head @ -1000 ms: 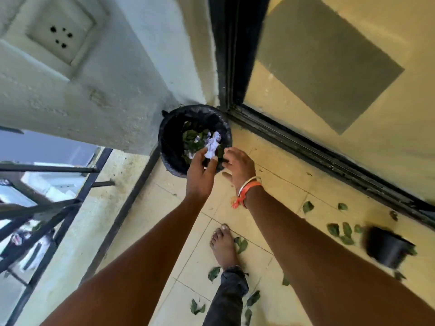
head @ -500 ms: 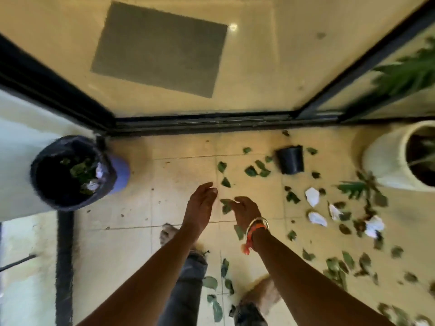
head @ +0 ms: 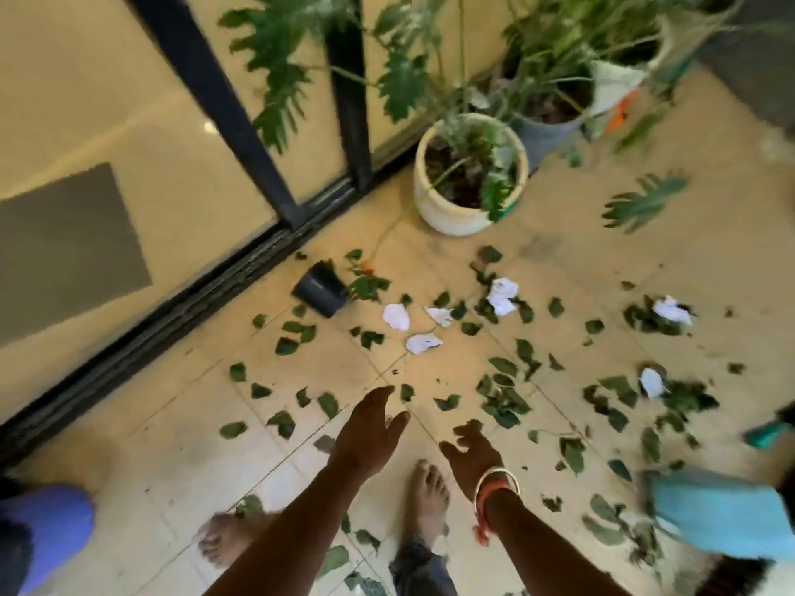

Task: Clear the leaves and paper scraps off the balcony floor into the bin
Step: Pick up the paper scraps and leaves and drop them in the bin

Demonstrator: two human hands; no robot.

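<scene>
Both hands hold nothing: the left hand (head: 370, 432) hangs over the tiles with its fingers straight and slightly spread, and the right hand (head: 473, 453), with bangles (head: 499, 488) and an orange thread at the wrist, is just beside it with fingers loosely spread. Two bare feet (head: 426, 496) stand below them on the balcony floor (head: 150, 445). At the near left corner of the floor, cut by the frame edge, shows the blurred blue bin (head: 51, 522) with a black liner. A blurred light-blue thing (head: 722, 518) lies at the near right edge. Green leaves (head: 505, 406) lie scattered over the tiles from the feet outward, thickest toward the right. Further out among them lie white paper scraps (head: 395, 316), several near the middle and two toward the right edge. A small black pot (head: 322, 290) lies tipped over by the sliding-door track (head: 180, 311). Beyond it a cream pot (head: 447, 212) with a plant stands at the far edge, a grey pot (head: 546, 135) behind it.
</scene>
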